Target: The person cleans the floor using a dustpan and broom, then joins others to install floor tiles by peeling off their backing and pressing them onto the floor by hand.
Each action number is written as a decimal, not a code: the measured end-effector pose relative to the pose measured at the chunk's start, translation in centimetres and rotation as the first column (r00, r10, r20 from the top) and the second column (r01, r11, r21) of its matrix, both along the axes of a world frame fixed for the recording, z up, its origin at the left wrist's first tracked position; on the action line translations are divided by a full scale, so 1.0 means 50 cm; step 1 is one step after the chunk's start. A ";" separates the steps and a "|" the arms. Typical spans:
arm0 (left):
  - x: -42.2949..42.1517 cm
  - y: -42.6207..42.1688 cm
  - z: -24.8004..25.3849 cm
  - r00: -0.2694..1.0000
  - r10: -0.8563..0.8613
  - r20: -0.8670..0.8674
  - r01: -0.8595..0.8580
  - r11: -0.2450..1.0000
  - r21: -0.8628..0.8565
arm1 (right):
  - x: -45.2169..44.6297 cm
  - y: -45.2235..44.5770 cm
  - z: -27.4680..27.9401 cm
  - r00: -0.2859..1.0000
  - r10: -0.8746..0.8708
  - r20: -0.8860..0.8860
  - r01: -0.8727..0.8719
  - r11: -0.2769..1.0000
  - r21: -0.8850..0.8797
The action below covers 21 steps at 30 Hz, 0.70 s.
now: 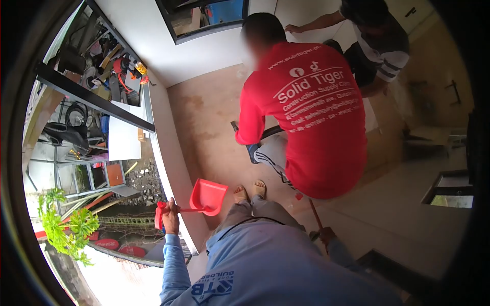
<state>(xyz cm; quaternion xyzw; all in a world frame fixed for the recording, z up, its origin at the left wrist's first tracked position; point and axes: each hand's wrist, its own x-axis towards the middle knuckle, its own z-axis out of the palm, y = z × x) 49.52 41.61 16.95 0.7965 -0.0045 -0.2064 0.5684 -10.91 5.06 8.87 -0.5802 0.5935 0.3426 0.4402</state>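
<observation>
A red dustpan [208, 197] with a long handle is in my left hand [171, 218], whose fingers are wrapped round the handle's end near the window opening. The pan part hangs over the floor, left of my feet. On the right side, my right hand [327, 235] is closed round a thin reddish-brown stick [316, 214]. A small red piece [298, 196] shows near the stick's upper end, behind the person in the red shirt. What the stick belongs to is not clear.
A person in a red shirt [316, 112] crouches just ahead. Another person [380, 41] is at the upper right. A sill [178, 178] and dark frame bar [92, 97] border the left opening, with clutter outside. A dark-framed window [204, 20] is ahead.
</observation>
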 end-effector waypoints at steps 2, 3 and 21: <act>0.006 -0.018 0.011 0.996 -0.071 -0.046 0.072 0.997 0.014 | 0.009 0.035 -0.001 0.963 -0.262 -0.060 0.261 0.965 -0.029; 0.008 -0.026 0.012 0.992 -0.100 -0.072 0.099 0.995 -0.019 | 0.019 0.049 0.004 0.918 -0.387 -0.085 0.384 0.922 -0.049; 0.005 -0.075 -0.063 0.940 -0.318 -0.121 0.331 0.937 0.115 | -0.062 0.140 -0.057 0.685 -0.670 0.287 0.658 0.738 0.153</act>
